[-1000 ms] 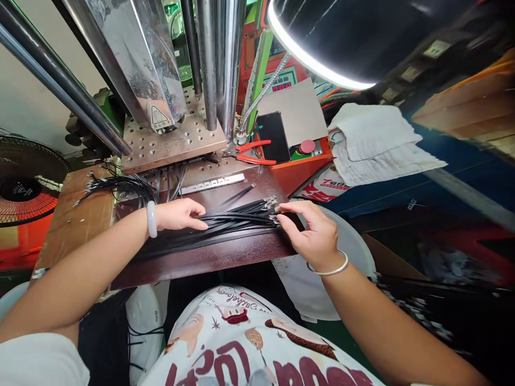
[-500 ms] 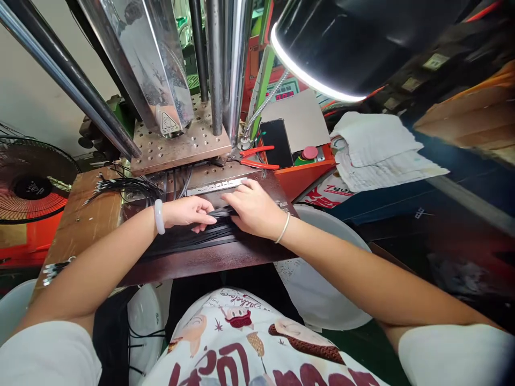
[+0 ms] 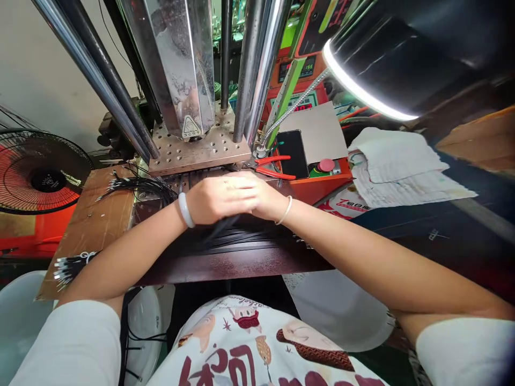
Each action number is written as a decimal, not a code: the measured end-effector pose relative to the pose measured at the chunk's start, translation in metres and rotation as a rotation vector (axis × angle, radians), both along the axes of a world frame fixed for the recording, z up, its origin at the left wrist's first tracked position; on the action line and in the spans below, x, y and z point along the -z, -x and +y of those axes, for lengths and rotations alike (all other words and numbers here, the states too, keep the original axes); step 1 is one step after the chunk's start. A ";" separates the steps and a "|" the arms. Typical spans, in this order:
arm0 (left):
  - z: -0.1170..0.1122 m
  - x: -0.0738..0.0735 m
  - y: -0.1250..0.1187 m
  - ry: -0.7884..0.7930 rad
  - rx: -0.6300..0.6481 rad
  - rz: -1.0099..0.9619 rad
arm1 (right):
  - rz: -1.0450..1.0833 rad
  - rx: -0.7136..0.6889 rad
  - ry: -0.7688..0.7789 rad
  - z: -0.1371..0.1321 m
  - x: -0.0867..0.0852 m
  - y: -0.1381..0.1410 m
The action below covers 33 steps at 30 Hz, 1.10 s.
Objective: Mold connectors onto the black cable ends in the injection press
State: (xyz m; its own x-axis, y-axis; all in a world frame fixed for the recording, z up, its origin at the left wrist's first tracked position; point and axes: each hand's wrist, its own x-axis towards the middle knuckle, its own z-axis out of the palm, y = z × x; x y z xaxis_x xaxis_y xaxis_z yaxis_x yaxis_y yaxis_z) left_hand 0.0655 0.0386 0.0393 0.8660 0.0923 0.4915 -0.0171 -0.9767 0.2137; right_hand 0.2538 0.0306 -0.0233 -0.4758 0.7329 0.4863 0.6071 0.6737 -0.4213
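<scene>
My left hand (image 3: 219,199) lies across the front of my right hand (image 3: 269,198), the two overlapping above the dark bench top. The left fingers are curled and pressed together. From beneath them a blurred bundle of black cables (image 3: 222,228) hangs down, apparently in that hand's grip. My right hand's fingers are hidden behind the left ones, so what they hold does not show. More black cables (image 3: 245,237) lie lengthwise on the bench just below both hands. The metal strip on the bench is covered by my hands.
Behind my hands stands a press with a drilled metal plate (image 3: 201,153) and steel columns. Red-handled pliers (image 3: 276,167), a phone (image 3: 295,153) and a red button (image 3: 325,165) are to the right. Black cable bundles (image 3: 148,187) lie left. A lamp (image 3: 374,59) hangs upper right.
My hands were apart, with fingers at the cables; now the left has moved right and overlaps the right. The cable bundle has been lifted off the bench. My view has shifted a little left.
</scene>
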 end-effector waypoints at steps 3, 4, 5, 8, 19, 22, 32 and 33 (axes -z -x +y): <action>0.008 0.005 0.011 0.309 -0.410 -0.162 | -0.280 0.029 0.127 0.016 0.011 0.004; 0.010 0.007 0.016 0.412 -0.527 -0.208 | -0.340 0.024 0.165 0.016 0.014 0.002; 0.011 0.009 0.020 0.497 -0.597 -0.225 | -0.388 0.007 0.195 0.013 0.016 -0.001; 0.012 0.021 0.024 0.621 -0.654 -0.126 | -0.384 -0.075 0.240 -0.007 0.016 -0.007; 0.005 0.041 0.021 0.756 -0.670 -0.219 | 0.438 0.028 0.868 -0.013 0.001 0.030; -0.001 0.041 0.023 0.749 -0.652 -0.204 | 0.251 0.099 0.782 -0.013 0.000 0.028; -0.028 0.063 0.017 0.390 -0.521 -0.066 | -0.074 0.110 0.155 -0.052 0.007 -0.011; -0.033 0.062 0.016 0.398 -0.502 -0.099 | 0.012 0.074 0.154 -0.055 0.010 -0.013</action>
